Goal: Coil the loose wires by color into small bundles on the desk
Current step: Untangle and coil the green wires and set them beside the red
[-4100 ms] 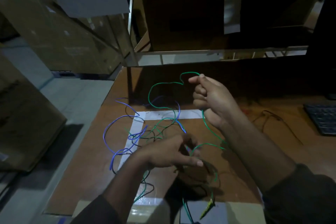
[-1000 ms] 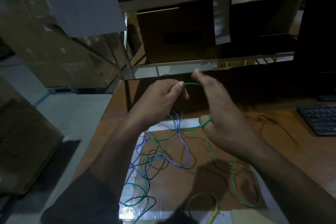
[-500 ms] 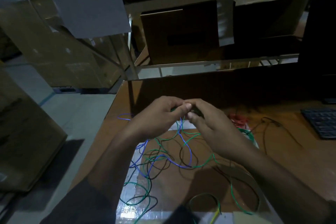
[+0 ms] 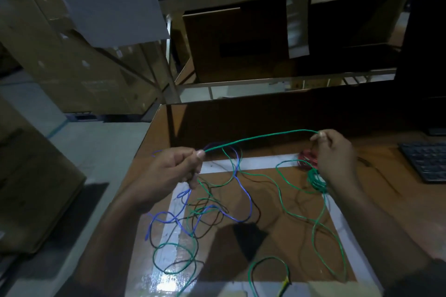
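1. Head view, against half a second ago: the two hands were touching over the middle of the desk; they have drawn apart, and a length of green wire (image 4: 260,137) is now pulled out between them.
2. The left hand (image 4: 173,171) is clenched round one end of that span, thumb and forefinger pinching it. The right hand (image 4: 335,152) pinches the other end at its fingertips.
3. The key relation: the span runs left to right, rising a little toward the right hand, held above the desk (image 4: 284,231). Neither hand is nearer; each holds an end.
4. Landmark: the white tape frame (image 4: 260,163) on the desk. The span hangs over its far edge. A small green coil (image 4: 316,182) lies at the frame's right edge, just below the right wrist, with a red bundle (image 4: 306,158) just beyond it.
5. Inside the frame lie loose green, blue wire (image 4: 243,190) and dark loops, crossing one another; the tangle is thickest at the left side.
6. My judgement: winding this span comes next, and its trailing part may drag the blue loops along.
7. A keyboard (image 4: 427,161) sits right of the frame; shelves and cartons stand behind, in dim light.
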Motion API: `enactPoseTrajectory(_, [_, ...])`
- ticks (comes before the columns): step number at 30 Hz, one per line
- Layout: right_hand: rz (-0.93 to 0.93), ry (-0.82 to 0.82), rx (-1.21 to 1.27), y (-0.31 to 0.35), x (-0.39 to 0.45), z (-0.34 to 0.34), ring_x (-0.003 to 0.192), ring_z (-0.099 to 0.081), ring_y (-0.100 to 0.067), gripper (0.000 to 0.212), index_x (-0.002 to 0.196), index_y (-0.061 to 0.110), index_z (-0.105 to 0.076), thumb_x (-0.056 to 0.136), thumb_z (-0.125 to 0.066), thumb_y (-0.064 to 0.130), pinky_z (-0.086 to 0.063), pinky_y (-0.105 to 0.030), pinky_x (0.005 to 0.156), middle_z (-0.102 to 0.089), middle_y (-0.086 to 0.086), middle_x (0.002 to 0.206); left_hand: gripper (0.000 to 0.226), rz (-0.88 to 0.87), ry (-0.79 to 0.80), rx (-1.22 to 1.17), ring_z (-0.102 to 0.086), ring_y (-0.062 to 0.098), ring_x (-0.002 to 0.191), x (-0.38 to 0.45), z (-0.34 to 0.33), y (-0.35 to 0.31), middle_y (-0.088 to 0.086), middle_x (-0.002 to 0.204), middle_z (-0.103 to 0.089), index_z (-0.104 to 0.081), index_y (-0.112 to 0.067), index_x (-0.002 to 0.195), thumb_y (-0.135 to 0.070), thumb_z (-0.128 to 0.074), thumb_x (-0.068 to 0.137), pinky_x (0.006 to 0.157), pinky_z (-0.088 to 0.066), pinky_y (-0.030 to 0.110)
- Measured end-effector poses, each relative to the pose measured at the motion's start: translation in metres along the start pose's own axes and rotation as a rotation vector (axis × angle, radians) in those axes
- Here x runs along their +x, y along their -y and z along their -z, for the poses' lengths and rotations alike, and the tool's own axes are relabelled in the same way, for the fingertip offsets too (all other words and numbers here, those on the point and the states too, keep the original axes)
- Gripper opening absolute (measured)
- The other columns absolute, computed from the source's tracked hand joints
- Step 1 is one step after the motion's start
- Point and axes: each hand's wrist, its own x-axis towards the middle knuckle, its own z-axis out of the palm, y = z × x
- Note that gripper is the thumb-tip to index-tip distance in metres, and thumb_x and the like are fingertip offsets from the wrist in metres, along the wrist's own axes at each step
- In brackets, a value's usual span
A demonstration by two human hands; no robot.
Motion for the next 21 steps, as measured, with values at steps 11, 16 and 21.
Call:
enactPoseTrajectory(11, [0.53,0.543,-0.231,0.077,-0.032,0.005,0.15,-0.022,-0.004,0.081,0.16,0.023,-0.022,0.095,-0.069,0.028,-0.021,-0.02,0.119,-0.023,0.009,0.165,0.042,0.031,0.002,0.085,-0.022,0.009,0.049,0.01,-0.017,-0.002,-0.01,0.054,-0.028,-0.073,-0.016,0.08,-0.045,-0.053,0.102,0.046,-0.02,0.024])
enactPoseTrajectory(16, [0.594,0.763,-0.082,0.096,-0.044,-0.01,0.093,-0.063,-0.005,0.016,0.113,0.019,-0.068,0.104,-0.055,0.023,-0.052,-0.033,0.082,-0.068,0.004,0.1,0.034,0.052,0.062,-0.225,-0.015,0.006,0.048,0.014,-0.033,-0.008,-0.006,0.057,-0.024,-0.066,-0.01,0.087,-0.037,-0.053,0.105,0.044,-0.017,0.019])
enactPoseTrajectory(21, [0.345,0.926,0.244,0.098,-0.046,-0.01,0.058,-0.049,-0.018,0.027,0.097,0.005,-0.062,0.109,-0.044,0.021,-0.047,-0.029,0.055,-0.049,-0.007,0.071,0.03,0.05,0.037,-0.422,-0.011,0.008,0.05,0.011,-0.032,-0.01,0.0,0.064,-0.017,-0.059,-0.011,0.087,-0.035,-0.049,0.101,0.043,-0.016,0.017])
